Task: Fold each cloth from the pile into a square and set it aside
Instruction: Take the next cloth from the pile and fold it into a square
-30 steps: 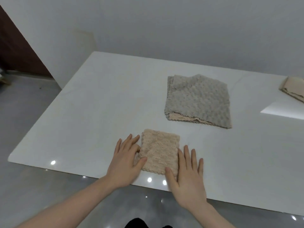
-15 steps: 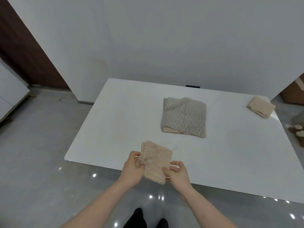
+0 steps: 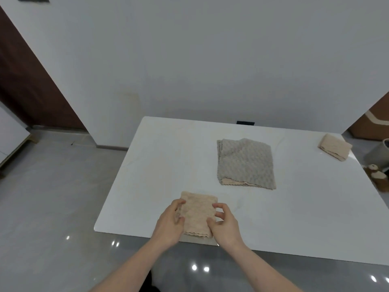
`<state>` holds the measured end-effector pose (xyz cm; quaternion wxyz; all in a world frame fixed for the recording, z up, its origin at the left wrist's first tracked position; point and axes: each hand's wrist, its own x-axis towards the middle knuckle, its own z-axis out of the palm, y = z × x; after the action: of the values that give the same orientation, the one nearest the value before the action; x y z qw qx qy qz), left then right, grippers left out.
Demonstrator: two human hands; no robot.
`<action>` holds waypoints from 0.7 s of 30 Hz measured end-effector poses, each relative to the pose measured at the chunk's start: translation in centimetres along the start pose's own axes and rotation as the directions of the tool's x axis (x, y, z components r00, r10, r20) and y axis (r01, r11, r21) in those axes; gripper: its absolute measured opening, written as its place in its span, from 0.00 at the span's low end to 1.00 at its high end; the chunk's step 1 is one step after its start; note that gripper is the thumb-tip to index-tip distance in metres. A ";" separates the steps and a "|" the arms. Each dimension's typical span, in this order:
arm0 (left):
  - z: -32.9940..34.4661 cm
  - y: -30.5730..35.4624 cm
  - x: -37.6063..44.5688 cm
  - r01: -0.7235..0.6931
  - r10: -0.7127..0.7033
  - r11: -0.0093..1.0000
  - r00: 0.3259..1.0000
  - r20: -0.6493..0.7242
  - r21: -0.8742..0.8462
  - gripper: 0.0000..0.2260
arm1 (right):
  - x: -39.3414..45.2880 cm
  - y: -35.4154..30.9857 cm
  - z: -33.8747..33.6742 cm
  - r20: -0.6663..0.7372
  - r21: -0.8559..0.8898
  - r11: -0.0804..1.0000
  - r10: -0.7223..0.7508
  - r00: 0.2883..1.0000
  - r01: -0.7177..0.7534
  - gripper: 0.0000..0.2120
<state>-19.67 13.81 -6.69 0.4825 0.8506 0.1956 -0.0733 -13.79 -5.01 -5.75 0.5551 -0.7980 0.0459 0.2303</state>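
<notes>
A small folded beige cloth (image 3: 197,213) is held just above the near edge of the white table (image 3: 160,165). My left hand (image 3: 170,223) grips its left side with curled fingers. On the opposite side, my right hand (image 3: 224,224) pinches the cloth between thumb and fingers. The pile (image 3: 245,163), a grey cloth lying over a beige one, sits in the middle of the table. Another folded beige cloth (image 3: 334,149) lies at the far right corner.
The table stands against a white wall. On the floor to the right are a grey bin (image 3: 379,154) and a small brown stuffed toy (image 3: 376,175). Glossy grey floor runs along the left and near sides of the table.
Both hands went from lying flat beside the folded beige cloth to gripping its sides and lifting it at the near edge. The view has pulled back and tilted up.
</notes>
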 end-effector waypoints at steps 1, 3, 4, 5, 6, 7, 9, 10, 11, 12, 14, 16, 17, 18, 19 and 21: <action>-1.1 -0.8 0.8 -0.013 0.013 1.000 1.000 0.017 0.011 0.21 | 0.4 -0.5 1.3 -0.010 -0.003 1.000 -0.001 1.000 0.001 0.16; -3.7 -2.4 2.5 -0.036 0.034 0.999 0.998 0.044 0.039 0.21 | 1.1 -1.5 4.2 -0.036 0.003 1.000 0.006 0.999 -0.006 0.16; -5.1 -3.2 3.3 -0.047 0.044 0.998 0.997 0.056 0.051 0.20 | 1.4 -2.1 5.7 -0.050 0.007 1.000 0.008 0.999 -0.007 0.16; -6.6 -3.9 4.1 -0.055 0.050 0.997 0.996 0.069 0.061 0.20 | 1.7 -2.8 7.1 -0.062 0.012 1.000 0.011 0.998 -0.010 0.17; -8.0 -4.7 5.0 -0.060 0.054 0.996 0.995 0.083 0.072 0.20 | 2.0 -3.4 8.5 -0.077 0.017 1.000 0.015 0.997 -0.013 0.17; -9.3 -5.3 5.8 -0.063 0.055 0.995 0.994 0.099 0.081 0.20 | 2.3 -4.1 9.7 -0.094 0.025 1.000 0.020 0.995 -0.018 0.17; -11.4 -6.3 7.3 -0.072 0.060 0.993 0.991 0.124 0.097 0.20 | 2.8 -5.2 11.7 -0.125 0.049 0.999 0.029 0.992 -0.023 0.18; -12.1 -6.6 8.0 -0.081 0.067 0.991 0.989 0.133 0.105 0.20 | 3.1 -5.7 12.4 -0.140 0.060 0.998 0.028 0.990 -0.020 0.18; -12.8 -6.6 8.7 -0.089 0.073 0.990 0.987 0.142 0.111 0.20 | 3.4 -6.1 13.0 -0.156 0.073 0.997 0.031 0.987 -0.019 0.18; -13.3 -6.6 9.3 -0.096 0.079 0.989 0.986 0.149 0.111 0.20 | 3.6 -6.4 13.5 -0.173 0.085 0.996 0.036 0.984 -0.021 0.18; -13.9 -6.4 10.5 -0.112 0.093 0.988 0.982 0.167 0.108 0.19 | 4.2 -6.8 14.0 -0.203 0.108 0.994 0.048 0.978 -0.026 0.18; -14.2 -6.1 11.3 -0.131 0.108 0.985 0.978 0.180 0.116 0.19 | 4.8 -7.1 14.1 -0.217 0.119 0.992 0.061 0.974 -0.035 0.18; -14.3 -5.9 11.7 -0.136 0.113 0.984 0.977 0.181 0.118 0.19 | 5.1 -7.3 14.0 -0.220 0.120 0.992 0.061 0.974 -0.035 0.18; -14.4 -5.8 12.0 -0.137 0.115 0.984 0.977 0.179 0.117 0.19 | 5.5 -7.4 14.0 -0.217 0.120 0.992 0.057 0.974 -0.032 0.18; -14.5 -5.8 12.2 -0.134 0.113 0.984 0.978 0.173 0.118 0.19 | 5.8 -7.4 14.0 -0.211 0.118 0.993 0.055 0.976 -0.031 0.18; -14.9 -5.6 12.4 -0.121 0.103 0.985 0.984 0.147 0.124 0.19 | 6.7 -7.7 14.1 -0.195 0.112 0.993 0.053 0.979 -0.031 0.18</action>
<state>-11.53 32.30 -7.23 0.4411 0.8831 0.1078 -0.1183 -9.81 11.97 -5.78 0.5853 -0.7844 0.1301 0.1588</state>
